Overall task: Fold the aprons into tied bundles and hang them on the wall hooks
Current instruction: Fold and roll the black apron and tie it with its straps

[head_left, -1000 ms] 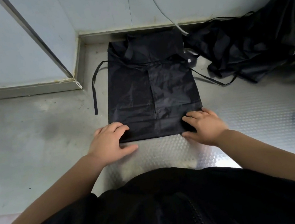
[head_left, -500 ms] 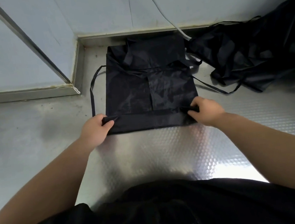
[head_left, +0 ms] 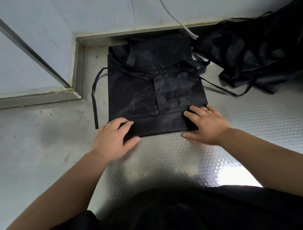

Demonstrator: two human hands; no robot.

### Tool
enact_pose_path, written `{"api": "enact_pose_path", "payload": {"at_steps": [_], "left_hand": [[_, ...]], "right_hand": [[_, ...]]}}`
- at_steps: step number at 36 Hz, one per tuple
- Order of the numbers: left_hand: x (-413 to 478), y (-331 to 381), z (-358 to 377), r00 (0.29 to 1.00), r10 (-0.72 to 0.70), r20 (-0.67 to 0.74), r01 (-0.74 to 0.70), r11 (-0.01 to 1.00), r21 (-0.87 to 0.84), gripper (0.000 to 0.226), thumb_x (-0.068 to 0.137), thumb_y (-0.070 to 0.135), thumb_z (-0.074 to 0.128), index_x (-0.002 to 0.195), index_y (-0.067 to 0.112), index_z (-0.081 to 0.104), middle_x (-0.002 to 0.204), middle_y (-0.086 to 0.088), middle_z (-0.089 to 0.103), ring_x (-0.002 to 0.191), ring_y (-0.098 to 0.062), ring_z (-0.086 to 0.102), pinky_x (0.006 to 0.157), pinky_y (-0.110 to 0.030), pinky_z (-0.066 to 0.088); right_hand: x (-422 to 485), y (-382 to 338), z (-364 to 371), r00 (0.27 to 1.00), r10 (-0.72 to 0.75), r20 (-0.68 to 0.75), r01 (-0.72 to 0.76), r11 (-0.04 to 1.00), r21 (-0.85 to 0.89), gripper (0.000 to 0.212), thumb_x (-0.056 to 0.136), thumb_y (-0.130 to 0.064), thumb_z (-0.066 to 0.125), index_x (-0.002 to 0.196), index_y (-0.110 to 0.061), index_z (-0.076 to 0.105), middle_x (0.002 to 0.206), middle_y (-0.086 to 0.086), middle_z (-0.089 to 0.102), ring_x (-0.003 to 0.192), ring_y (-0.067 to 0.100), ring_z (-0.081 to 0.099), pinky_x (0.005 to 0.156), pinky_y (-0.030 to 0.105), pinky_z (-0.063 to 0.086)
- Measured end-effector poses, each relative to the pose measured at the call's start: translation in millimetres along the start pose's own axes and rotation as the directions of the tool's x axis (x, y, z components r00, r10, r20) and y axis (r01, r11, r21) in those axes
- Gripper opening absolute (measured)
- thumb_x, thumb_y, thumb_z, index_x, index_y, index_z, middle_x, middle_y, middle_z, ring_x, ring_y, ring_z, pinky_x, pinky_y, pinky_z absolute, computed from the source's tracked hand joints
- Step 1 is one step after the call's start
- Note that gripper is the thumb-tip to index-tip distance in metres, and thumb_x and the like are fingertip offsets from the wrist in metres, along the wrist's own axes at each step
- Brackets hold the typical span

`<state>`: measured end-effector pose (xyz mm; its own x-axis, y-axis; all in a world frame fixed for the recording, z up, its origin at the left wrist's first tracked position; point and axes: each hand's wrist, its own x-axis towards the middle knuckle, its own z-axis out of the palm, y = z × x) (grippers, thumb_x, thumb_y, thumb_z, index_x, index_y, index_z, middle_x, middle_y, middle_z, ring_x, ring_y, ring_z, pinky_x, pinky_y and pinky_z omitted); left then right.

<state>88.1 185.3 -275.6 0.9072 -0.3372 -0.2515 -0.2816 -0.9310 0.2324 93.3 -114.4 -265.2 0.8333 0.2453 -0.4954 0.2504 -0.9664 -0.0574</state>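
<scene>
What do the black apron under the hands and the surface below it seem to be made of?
Apron: probably a thin synthetic cloth such as nylon or polyester; it shows a faint sheen and fine crinkles. Surface: looks like sheet metal, perhaps stainless steel; it is grey, glares brightly and carries a small embossed pattern.

Black apron [head_left: 155,87], embossed silver tabletop [head_left: 252,121]

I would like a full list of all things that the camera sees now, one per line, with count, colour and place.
worktop: one, grey metal, under everything.
folded apron: one, black, flat at the centre.
apron pile: count unclear, black, crumpled at the right.
cable: one, pale grey, coming down at the back.
left hand: one, resting on the folded apron's near left corner.
right hand: one, on its near right corner.
</scene>
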Motion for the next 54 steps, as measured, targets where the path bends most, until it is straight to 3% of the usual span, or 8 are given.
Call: {"api": "enact_pose_path", "payload": {"at_steps": [8, 20, 28, 33, 36, 41, 48, 54], "left_hand": [[-1.3, 2.1, -8.5, 0.999, -0.043, -0.024, 0.041, 0.994, -0.099, 0.058, 0.073, 0.060, 0.061, 0.123, 0.031, 0.058, 0.120, 0.011, 0.054, 0.114, -0.014, 0.051, 0.098, -0.032, 0.035], [-30.5, -6.0, -21.2, 0.904, -0.260, 0.340, 0.404, 0.783, -0.474, 0.025, 0.091, 0.027, 0.061, 0.087, 0.002, 0.062, 0.068, -0.005, 0.053, 0.062, -0.017, 0.050, 0.056, -0.025, 0.036], [-59.7, 0.6, 11.9, 0.910, -0.411, -0.047, 0.372, 0.863, -0.341, 0.032, 0.084, 0.037, 0.067, 0.108, 0.019, 0.055, 0.103, 0.002, 0.059, 0.094, -0.019, 0.057, 0.071, -0.028, 0.043], [-64.4, 9.8, 23.6, 0.946, -0.009, -0.325, 0.021, 0.999, 0.032, 0.033, 0.079, 0.006, 0.071, 0.111, 0.015, 0.067, 0.114, -0.009, 0.060, 0.105, -0.034, 0.055, 0.086, -0.044, 0.044], [-66.2, 12.5, 25.6, 0.982, 0.083, -0.167, -0.078, 0.996, 0.036, 0.032, 0.090, 0.010, 0.058, 0.121, 0.016, 0.064, 0.128, -0.004, 0.058, 0.118, -0.029, 0.053, 0.099, -0.041, 0.037], [-73.4, 11.2, 21.8, 0.996, 0.076, 0.051, -0.075, 0.997, -0.011, 0.083, 0.073, 0.079, 0.040, 0.137, 0.026, 0.044, 0.142, 0.009, 0.039, 0.132, -0.014, 0.035, 0.110, -0.032, 0.024], [-67.0, 8.8, -1.8, 0.998, -0.016, 0.054, 0.030, 0.966, -0.256, 0.021, 0.087, 0.032, 0.061, 0.107, 0.024, 0.066, 0.102, 0.006, 0.066, 0.096, -0.016, 0.060, 0.085, -0.029, 0.046], [-53.7, -5.1, -18.0, 0.918, -0.152, 0.365, 0.329, 0.807, -0.490, 0.042, 0.092, 0.042, 0.054, 0.081, 0.003, 0.060, 0.070, -0.004, 0.050, 0.068, -0.017, 0.049, 0.067, -0.030, 0.038]], "right_hand": [[-4.1, -1.5, -9.0, 0.985, -0.017, -0.173, 0.026, 0.999, 0.048, 0.047, 0.097, -0.054, 0.030, 0.117, -0.022, 0.057, 0.118, -0.003, 0.063, 0.110, 0.020, 0.056, 0.096, 0.029, 0.031], [-36.9, -4.2, -2.4, 0.988, 0.130, 0.087, -0.153, 0.914, 0.377, 0.019, 0.094, -0.035, 0.051, 0.084, -0.019, 0.051, 0.084, -0.001, 0.051, 0.082, 0.020, 0.048, 0.068, 0.026, 0.034], [-51.2, -17.8, 16.7, 0.947, 0.319, 0.046, -0.307, 0.850, 0.428, 0.037, 0.088, -0.037, 0.062, 0.114, -0.016, 0.045, 0.104, 0.005, 0.052, 0.092, 0.023, 0.052, 0.075, 0.032, 0.044], [-60.8, -30.9, 19.7, 0.979, 0.084, -0.187, -0.105, 0.989, -0.107, 0.038, 0.093, -0.026, 0.049, 0.131, -0.027, 0.045, 0.131, 0.004, 0.041, 0.122, 0.028, 0.039, 0.102, 0.039, 0.032], [-67.4, -37.6, 29.5, 0.995, -0.011, -0.104, 0.000, 0.995, -0.099, 0.047, 0.097, -0.043, 0.038, 0.141, -0.028, 0.038, 0.143, 0.000, 0.036, 0.132, 0.023, 0.032, 0.112, 0.036, 0.016], [-75.2, -34.6, 35.7, 1.000, -0.003, 0.013, 0.003, 1.000, 0.002, 0.084, 0.081, -0.073, 0.043, 0.148, -0.028, 0.022, 0.153, -0.001, 0.023, 0.141, 0.020, 0.024, 0.119, 0.036, 0.008], [-73.5, -33.6, 19.4, 0.999, 0.024, -0.040, -0.018, 0.989, 0.146, 0.043, 0.095, -0.055, 0.033, 0.107, -0.021, 0.056, 0.096, -0.001, 0.062, 0.091, 0.021, 0.058, 0.070, 0.031, 0.042], [-67.9, -23.4, 9.7, 0.995, 0.090, 0.040, -0.097, 0.961, 0.261, 0.043, 0.087, -0.064, 0.044, 0.097, -0.023, 0.053, 0.075, -0.008, 0.051, 0.072, 0.012, 0.050, 0.058, 0.027, 0.035]]}}
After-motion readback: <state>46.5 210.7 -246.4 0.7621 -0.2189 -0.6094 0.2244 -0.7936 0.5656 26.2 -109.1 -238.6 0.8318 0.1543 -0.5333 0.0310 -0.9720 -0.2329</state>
